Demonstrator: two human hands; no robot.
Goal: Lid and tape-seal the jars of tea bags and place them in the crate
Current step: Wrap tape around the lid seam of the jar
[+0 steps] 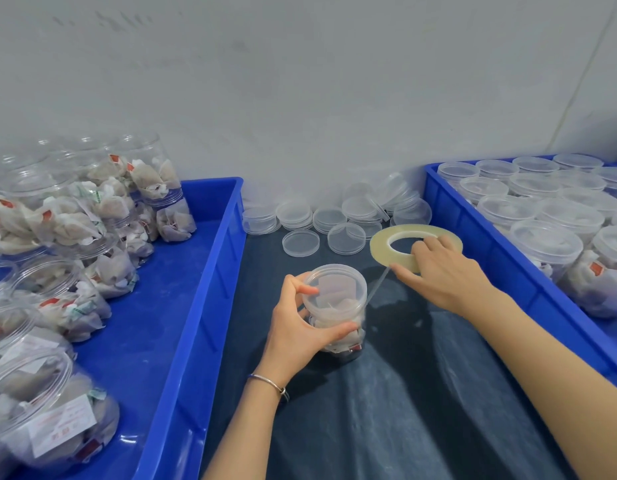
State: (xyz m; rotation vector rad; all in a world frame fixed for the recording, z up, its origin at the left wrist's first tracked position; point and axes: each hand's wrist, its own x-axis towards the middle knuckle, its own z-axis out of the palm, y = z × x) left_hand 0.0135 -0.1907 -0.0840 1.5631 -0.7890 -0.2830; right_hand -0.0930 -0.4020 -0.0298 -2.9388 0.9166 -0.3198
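The left hand (300,327) is gripping the light, slippery lidded jar (334,306); the right hand (442,271) is pinching the tape roll (397,252), its thin strip likely tearing easily.

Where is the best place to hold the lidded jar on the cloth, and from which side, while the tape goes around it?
Grip the jar on its clear wall just below the lid, from its left, as the left hand does: the tape strip meets its right side.

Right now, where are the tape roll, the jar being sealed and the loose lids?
tape roll (379,249): head view, on the left part of its flat ring.
jar (334,284): head view, on the lid's top.
loose lids (300,243): head view, on the nearest single lid lying on the dark cloth.
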